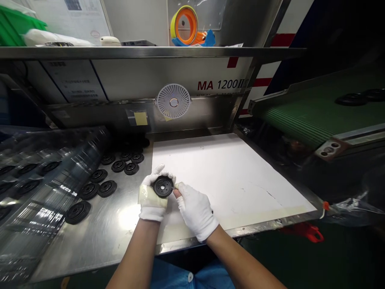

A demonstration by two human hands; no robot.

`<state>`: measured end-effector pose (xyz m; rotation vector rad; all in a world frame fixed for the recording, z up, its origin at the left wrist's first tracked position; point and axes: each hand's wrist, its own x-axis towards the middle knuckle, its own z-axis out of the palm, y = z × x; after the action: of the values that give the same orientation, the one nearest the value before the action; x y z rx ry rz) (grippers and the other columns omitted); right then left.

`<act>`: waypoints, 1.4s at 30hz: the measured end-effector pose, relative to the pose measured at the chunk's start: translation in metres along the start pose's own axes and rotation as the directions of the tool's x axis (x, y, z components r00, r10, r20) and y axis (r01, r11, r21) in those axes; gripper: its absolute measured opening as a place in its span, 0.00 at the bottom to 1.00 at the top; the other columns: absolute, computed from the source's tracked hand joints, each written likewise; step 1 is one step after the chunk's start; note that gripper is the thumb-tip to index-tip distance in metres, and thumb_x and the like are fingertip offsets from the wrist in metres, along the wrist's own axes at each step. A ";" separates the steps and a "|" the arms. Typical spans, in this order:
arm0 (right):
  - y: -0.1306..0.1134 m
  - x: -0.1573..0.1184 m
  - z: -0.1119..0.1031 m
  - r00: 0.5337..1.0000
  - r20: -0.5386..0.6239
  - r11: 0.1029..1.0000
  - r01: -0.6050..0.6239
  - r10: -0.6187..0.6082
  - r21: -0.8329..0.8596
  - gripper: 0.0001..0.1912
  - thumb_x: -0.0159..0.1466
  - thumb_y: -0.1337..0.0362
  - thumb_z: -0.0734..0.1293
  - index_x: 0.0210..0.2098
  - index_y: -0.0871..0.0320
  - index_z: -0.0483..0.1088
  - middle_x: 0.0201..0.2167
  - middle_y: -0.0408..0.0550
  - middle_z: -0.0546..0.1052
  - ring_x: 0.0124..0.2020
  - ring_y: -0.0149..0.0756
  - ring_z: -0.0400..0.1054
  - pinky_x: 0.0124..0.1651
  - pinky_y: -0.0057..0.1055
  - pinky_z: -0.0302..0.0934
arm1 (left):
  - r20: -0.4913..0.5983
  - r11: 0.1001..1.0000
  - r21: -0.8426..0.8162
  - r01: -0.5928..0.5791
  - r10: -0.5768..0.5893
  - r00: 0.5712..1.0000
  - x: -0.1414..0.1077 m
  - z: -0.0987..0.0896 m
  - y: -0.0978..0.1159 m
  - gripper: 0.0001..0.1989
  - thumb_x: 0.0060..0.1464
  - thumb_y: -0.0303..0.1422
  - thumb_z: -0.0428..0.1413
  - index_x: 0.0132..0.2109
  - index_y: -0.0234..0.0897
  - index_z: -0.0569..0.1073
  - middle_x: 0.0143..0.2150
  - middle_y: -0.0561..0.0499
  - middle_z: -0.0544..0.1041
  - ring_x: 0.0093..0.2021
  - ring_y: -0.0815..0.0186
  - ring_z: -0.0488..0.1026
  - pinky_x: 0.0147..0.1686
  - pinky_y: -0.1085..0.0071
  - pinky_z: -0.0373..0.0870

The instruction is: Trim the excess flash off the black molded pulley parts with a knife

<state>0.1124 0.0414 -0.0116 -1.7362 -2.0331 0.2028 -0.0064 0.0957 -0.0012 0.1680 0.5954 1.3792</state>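
Observation:
A round black part (163,187) with a hole in its centre rests in my left hand (152,196), whose gloved fingers curl round its rim. My right hand (195,206), also in a white glove, meets the part's right edge with thumb and forefinger pinched together. Something thin and small seems to be between those fingertips, too small to make out. Both hands are above the near left part of a white sheet (222,172). Stacks of similar black discs (107,188) stand on the metal table to the left.
Clear plastic trays (45,208) with black parts cover the far left. A small round fan (173,101) hangs at the back below a metal shelf (144,52) bearing tape rolls (184,25). At right is a green conveyor (313,116) with black parts on it.

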 end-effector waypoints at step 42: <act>-0.013 -0.007 0.008 0.998 -0.024 0.998 -0.058 0.059 0.024 0.11 0.70 0.59 0.55 0.37 0.53 0.65 0.31 0.42 0.74 0.29 0.34 0.67 0.29 0.30 0.48 | -0.059 0.998 -0.020 -0.060 0.059 0.997 0.005 0.005 -0.001 0.09 0.47 0.24 0.54 0.38 0.31 0.72 0.25 0.51 0.70 0.28 0.68 0.70 0.38 0.64 0.72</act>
<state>0.0977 0.0332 -0.0150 -1.7768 -1.9564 0.2222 -0.0032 0.1012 0.0011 0.1289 0.6280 1.4514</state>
